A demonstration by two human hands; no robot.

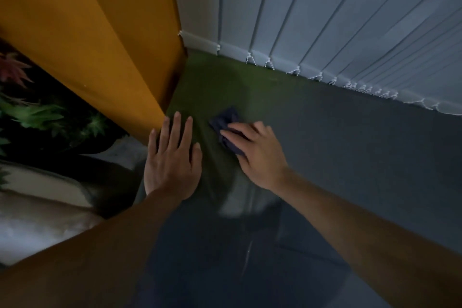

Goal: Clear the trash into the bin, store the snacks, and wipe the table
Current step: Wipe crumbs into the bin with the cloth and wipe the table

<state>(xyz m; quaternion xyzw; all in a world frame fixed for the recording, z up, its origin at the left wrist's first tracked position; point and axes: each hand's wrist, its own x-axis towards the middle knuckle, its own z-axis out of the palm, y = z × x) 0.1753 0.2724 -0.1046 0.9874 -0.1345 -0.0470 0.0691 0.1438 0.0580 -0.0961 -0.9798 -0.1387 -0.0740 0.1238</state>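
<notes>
Navy cloth (225,120) bunches soft and light under the curled, close-set fingers (236,130) of the right hand (257,155), pinned to the green table (225,82). Limp fabric may slip, so the crumpled middle seems the best hold; the left hand (172,165) lies flat nearby, fingers spread.

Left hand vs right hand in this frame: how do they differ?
The left hand lies flat with its fingers straight and spread, while the right hand has its fingers bent. The left hand holds nothing and touches the green surface directly, whereas the right hand grips a bunched dark blue cloth. Both hands are bare and rest on that same surface.
</notes>
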